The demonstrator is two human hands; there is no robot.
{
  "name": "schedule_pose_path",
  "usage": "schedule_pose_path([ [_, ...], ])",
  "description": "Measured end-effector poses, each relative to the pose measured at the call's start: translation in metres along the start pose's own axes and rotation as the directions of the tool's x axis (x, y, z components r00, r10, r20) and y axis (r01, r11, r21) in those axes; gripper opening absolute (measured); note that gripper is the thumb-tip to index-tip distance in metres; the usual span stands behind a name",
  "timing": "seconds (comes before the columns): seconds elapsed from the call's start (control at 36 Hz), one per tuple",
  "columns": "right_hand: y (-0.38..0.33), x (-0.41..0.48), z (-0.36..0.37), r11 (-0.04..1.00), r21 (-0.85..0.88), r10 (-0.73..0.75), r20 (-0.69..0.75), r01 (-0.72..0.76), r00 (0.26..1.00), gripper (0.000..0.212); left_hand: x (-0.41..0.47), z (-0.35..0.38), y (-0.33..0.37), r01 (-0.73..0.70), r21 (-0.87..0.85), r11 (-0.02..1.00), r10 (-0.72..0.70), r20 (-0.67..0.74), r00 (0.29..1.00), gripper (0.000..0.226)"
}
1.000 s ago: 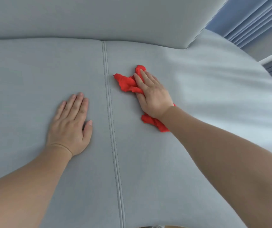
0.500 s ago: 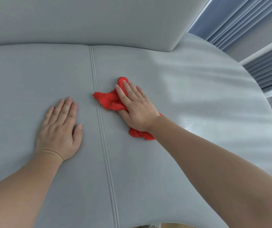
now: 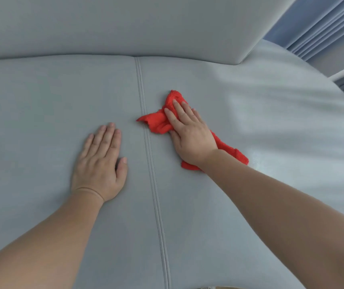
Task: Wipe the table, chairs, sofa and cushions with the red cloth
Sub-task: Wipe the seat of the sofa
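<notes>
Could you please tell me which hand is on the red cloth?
The right hand, right of the seam, presses the red cloth; the left hand lies flat on bare sofa seat.

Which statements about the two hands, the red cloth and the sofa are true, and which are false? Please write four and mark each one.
1. The right hand presses the red cloth onto the sofa seat. True.
2. The left hand holds one end of the red cloth. False: it rests flat on the bare seat, apart from the cloth.
3. The seam runs between the two hands. True.
4. The red cloth is folded into a neat square. False: it is crumpled.
</notes>
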State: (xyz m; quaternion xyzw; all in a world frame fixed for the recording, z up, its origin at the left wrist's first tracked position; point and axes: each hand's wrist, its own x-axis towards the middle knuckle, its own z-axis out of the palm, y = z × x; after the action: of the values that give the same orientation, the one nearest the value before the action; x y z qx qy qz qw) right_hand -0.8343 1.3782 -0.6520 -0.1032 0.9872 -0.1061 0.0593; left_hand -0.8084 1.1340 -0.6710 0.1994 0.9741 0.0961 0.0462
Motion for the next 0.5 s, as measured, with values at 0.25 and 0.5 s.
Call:
schedule_pose_path([
  [0.25, 0.018, 0.141, -0.013, 0.988, 0.053, 0.149, -0.062, -0.146, 0.987, 0.050, 0.001, 0.001, 0.000, -0.013, 0.004, 1.000, 0.013, -0.024, 1.000, 0.064],
  [0.5, -0.010, 0.116, -0.001, 0.992, 0.124, -0.015, -0.077, 0.024, 0.997, 0.045, -0.002, 0.004, -0.014, -0.014, 0.020, 1.000, 0.014, 0.003, 1.000, 0.065],
])
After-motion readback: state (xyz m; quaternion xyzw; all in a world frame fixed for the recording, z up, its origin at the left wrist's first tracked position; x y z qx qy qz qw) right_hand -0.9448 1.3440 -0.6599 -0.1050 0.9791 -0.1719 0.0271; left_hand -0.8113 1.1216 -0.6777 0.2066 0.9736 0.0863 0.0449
